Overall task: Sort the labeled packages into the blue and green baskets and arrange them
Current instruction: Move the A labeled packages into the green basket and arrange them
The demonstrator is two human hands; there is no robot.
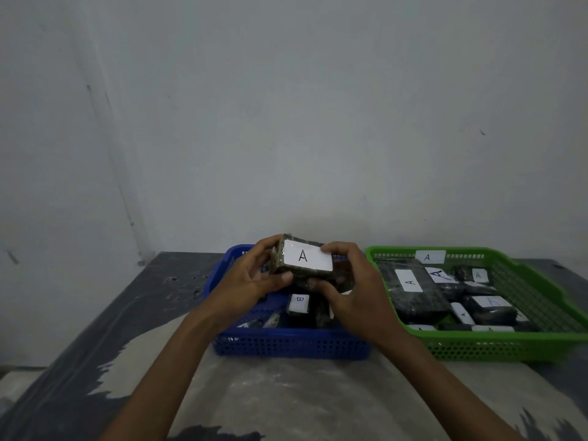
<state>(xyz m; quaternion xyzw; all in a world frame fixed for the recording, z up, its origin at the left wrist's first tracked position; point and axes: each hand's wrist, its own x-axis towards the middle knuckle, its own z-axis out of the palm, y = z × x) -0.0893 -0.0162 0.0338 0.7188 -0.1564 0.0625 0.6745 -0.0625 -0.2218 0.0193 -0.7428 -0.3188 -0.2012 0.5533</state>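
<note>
Both hands hold up a dark wrapped package with a white label reading A (pixel 305 259) above the blue basket (pixel 286 345). My left hand (pixel 251 281) grips its left end, thumb under the front edge. My right hand (pixel 356 291) grips its right end, fingers over the top corner. Inside the blue basket lie several dark packages, one labeled B (pixel 299 303), partly hidden by my hands. To the right, the green basket (pixel 509 343) holds several dark packages labeled A (pixel 410 281).
The baskets stand side by side on a dark, worn grey tabletop (pixel 286 396) against a pale wall. A white A tag (pixel 428 257) sits on the green basket's back rim. The table's left edge runs diagonally at the lower left.
</note>
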